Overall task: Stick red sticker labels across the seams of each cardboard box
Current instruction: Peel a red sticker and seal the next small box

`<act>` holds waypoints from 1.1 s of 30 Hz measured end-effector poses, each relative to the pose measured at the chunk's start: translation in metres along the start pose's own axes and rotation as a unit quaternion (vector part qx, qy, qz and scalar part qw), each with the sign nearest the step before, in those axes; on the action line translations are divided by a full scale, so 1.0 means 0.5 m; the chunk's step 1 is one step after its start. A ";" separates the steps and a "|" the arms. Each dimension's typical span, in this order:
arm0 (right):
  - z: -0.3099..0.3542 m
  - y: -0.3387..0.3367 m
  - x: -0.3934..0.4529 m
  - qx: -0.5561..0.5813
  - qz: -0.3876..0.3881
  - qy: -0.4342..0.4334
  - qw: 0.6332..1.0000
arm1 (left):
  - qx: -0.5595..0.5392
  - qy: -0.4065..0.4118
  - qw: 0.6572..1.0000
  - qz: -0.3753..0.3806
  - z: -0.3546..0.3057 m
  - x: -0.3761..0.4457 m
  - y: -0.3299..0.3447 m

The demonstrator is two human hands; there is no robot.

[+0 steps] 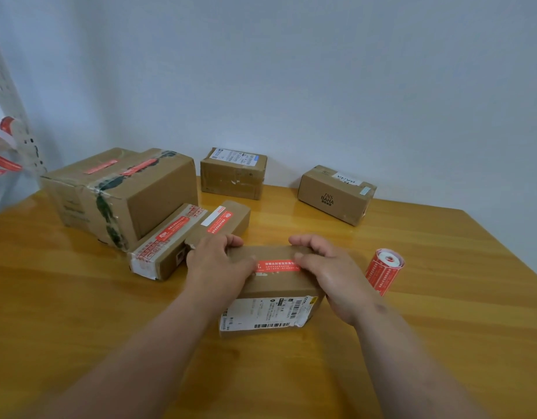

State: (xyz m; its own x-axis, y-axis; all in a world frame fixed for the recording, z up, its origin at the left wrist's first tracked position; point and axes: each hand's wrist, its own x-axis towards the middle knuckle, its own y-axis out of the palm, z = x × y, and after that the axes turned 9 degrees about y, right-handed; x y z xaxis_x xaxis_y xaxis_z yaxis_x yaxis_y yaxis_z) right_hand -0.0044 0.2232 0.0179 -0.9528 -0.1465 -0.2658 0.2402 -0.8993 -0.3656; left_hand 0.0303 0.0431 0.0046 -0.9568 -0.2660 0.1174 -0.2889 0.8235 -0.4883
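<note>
near table (80,313) edge: bare wood is seen left and right of the forearms | left: blocked by stacked boxes (122,195) | right: sticker roll (385,270) stands near the central box (279,285) | rear: gaps are left between two boxes (233,173) (336,193) by the wall

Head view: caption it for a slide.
Both hands press a red sticker label onto a brown cardboard box on the wooden table.
</note>
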 end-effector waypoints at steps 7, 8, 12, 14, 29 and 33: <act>0.005 -0.017 -0.006 -0.114 -0.074 -0.014 0.991 | 0.045 -0.015 0.996 -0.081 -0.014 -0.006 0.019; 0.007 -0.021 -0.007 -0.133 -0.062 -0.005 0.989 | 0.042 -0.021 0.994 -0.099 -0.018 -0.005 0.023; 0.017 -0.018 0.003 -0.181 0.001 0.024 0.983 | 0.045 0.056 0.989 -0.126 -0.024 -0.008 0.037; 0.012 -0.012 0.018 -0.166 -0.022 0.015 0.986 | 0.094 0.141 0.983 -0.067 -0.021 -0.008 0.043; 0.066 -0.106 0.258 -0.267 -0.215 -0.041 0.939 | 0.379 0.204 0.902 0.034 -0.054 0.209 0.123; 0.067 -0.175 0.350 -0.396 -0.241 0.064 0.884 | 0.375 0.200 0.904 0.040 -0.059 0.262 0.141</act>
State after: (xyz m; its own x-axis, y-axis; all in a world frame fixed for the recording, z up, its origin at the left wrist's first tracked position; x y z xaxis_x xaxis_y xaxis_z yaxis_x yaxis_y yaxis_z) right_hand -0.1985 0.2622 0.0331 -0.9631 0.2689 0.0106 -0.0849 -0.2661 -0.9602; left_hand -0.1166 0.0812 0.0111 -0.9527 0.1052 0.2852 -0.2572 0.2213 -0.9407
